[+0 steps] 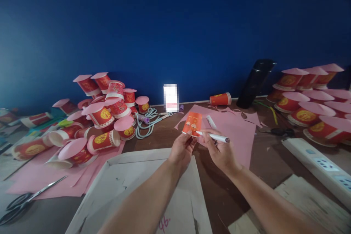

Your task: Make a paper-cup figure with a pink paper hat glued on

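My left hand (182, 150) is closed around the lower end of a red paper cup (194, 120) with gold print and a pale rim towards me. In my right hand (223, 155) is a white marker pen (219, 138), its tip pointing left at the cup's lower edge. Whether the tip touches the cup is hard to tell. Behind both hands lies a pink paper sheet (241, 135) with round cut-outs along its far side. A small white strip, perhaps the pen's cap (211, 121), rests on that sheet.
Red cups with pink discs (101, 115) pile up at left; similar cups (307, 113) stand at right. Scissors (27, 199) lie front left. Around me are a white box lid (131, 175), a coiled cable (145, 126), a black flask (253, 86), nested cups (219, 99) and a power strip (315, 162).
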The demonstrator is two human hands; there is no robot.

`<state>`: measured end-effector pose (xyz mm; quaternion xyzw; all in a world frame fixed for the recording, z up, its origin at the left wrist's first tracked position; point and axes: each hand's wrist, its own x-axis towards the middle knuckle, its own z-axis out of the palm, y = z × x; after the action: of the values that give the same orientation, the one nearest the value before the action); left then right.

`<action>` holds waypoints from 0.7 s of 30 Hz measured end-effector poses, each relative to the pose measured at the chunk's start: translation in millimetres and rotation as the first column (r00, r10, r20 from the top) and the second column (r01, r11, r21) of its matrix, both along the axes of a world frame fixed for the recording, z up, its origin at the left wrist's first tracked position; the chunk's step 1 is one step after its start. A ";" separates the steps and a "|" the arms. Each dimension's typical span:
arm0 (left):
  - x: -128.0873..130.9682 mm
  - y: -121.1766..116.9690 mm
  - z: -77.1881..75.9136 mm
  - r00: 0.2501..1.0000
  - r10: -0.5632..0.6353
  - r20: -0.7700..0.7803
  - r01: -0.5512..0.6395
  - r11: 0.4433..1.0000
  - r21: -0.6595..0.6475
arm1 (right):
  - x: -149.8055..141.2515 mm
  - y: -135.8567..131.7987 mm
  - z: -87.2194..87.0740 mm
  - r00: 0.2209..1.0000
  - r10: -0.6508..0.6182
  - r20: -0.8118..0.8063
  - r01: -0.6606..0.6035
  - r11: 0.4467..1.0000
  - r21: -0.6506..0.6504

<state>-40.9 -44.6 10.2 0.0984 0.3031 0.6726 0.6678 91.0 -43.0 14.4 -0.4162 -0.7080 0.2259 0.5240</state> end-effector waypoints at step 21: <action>-0.5 -3.7 2.9 1.000 -0.005 -0.002 0.005 1.000 -0.023 | -0.7 -5.3 1.3 0.998 -0.030 -0.046 0.031 0.999 0.009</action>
<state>-41.5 -48.4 13.1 0.0924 0.3112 0.6673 0.6703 90.3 -48.3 15.8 -0.4192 -0.6904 0.2241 0.5453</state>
